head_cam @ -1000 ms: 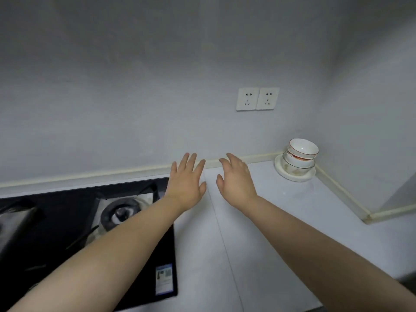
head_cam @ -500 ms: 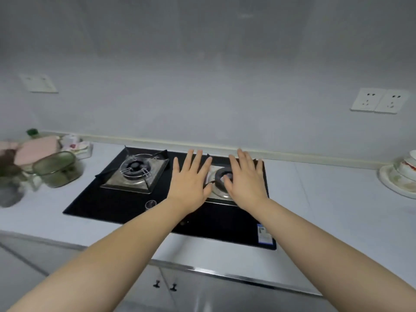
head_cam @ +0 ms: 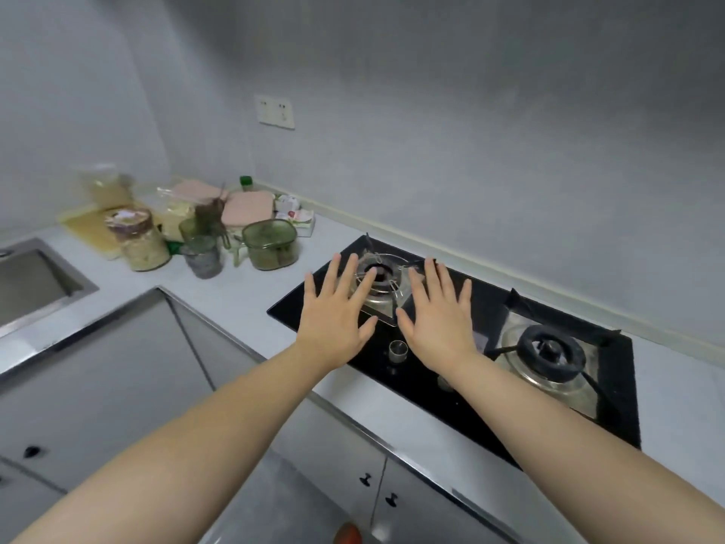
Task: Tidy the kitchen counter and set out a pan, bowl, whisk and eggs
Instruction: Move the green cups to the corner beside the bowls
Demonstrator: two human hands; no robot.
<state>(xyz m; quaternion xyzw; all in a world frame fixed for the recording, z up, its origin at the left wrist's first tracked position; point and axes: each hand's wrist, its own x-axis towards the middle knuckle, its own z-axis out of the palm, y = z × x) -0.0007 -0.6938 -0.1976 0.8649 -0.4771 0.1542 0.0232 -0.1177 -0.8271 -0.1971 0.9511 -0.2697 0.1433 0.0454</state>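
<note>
My left hand and my right hand are stretched out side by side, palms down, fingers straight and spread, holding nothing. They hover over the left burner of a black glass gas hob set into the grey counter. No pan, whisk or eggs show. A cluster of clutter stands at the counter's far left corner: a green glass container, a jar of grains, a glass cup and pink lidded boxes.
A steel sink lies at the left edge. A yellow cutting board leans near it. The right burner sits beside my right hand. Cabinet doors with small black knobs run under the counter. A wall socket is above.
My view has swung left, from the right corner with the stacked bowls to the hob and then the cluttered left corner and sink. Both hands stay outstretched, flat and empty.
</note>
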